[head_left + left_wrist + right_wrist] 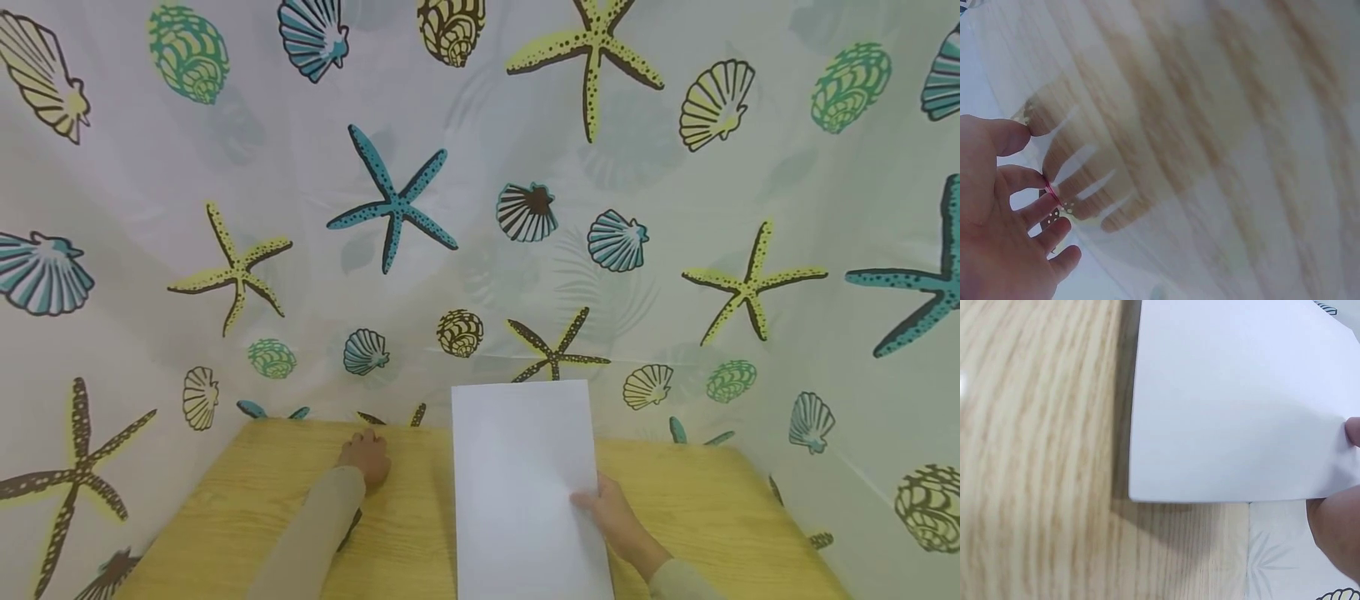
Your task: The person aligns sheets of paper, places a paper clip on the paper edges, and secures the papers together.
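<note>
- Sheet [525,492]: over the table [693,508], its right edge pinched by the right hand [617,515].
- Left hand [365,460]: fingers loosely spread, tips at a thin pink thing [1052,193].
- Holding the sheet up seems the step; the next move calls for a steady pinch.

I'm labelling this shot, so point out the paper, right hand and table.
Paper [521,483]: head view, middle of its face.
Right hand [618,518]: head view, thumb side.
Table [690,500]: head view, bare top at right.
</note>
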`<action>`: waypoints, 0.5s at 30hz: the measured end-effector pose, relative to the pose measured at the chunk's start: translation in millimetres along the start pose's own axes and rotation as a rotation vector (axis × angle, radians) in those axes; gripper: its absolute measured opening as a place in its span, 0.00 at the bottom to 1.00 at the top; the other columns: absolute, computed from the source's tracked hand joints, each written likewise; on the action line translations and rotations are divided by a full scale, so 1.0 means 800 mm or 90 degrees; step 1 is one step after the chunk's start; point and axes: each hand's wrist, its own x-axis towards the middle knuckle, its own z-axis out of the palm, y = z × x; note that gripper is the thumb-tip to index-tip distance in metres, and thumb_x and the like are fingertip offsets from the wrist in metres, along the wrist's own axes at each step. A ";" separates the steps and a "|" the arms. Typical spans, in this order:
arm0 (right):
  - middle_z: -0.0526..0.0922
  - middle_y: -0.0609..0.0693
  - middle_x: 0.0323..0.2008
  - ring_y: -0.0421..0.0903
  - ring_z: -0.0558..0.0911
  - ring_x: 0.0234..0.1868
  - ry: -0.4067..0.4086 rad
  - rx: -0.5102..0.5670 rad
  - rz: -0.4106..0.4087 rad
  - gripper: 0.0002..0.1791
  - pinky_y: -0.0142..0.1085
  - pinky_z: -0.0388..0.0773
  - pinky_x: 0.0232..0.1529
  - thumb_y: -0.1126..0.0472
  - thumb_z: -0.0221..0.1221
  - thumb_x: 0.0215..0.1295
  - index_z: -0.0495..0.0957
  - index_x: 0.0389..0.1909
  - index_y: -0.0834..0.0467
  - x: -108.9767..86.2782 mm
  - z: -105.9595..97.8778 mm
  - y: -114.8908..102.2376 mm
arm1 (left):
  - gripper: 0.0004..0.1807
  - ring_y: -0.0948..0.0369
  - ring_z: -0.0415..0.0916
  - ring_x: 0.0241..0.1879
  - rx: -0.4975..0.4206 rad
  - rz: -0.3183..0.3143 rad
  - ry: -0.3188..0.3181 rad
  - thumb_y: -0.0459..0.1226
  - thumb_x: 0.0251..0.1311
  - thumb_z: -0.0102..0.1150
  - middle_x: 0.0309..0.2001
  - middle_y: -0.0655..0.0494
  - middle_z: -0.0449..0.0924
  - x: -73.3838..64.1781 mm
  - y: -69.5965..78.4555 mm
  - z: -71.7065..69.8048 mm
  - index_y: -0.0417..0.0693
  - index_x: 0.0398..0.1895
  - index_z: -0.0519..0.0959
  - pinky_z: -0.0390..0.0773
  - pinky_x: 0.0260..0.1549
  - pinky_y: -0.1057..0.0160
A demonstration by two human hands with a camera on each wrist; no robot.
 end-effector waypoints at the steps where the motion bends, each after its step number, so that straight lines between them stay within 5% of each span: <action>1: 0.61 0.73 0.64 0.69 0.59 0.65 -0.001 0.001 0.000 0.31 0.60 0.54 0.63 0.73 0.51 0.59 0.56 0.64 0.77 0.000 -0.001 0.000 | 0.21 0.39 0.65 0.52 0.004 0.002 -0.004 0.37 0.62 0.47 0.52 0.35 0.67 -0.001 0.001 -0.001 0.32 0.54 0.72 0.66 0.52 0.39; 15: 0.61 0.73 0.63 0.69 0.60 0.64 0.006 0.011 0.001 0.31 0.60 0.56 0.62 0.74 0.51 0.58 0.57 0.64 0.76 -0.001 -0.003 -0.005 | 0.19 0.40 0.66 0.50 0.014 0.047 -0.013 0.34 0.62 0.48 0.48 0.35 0.68 0.008 -0.013 0.013 0.29 0.51 0.74 0.68 0.52 0.42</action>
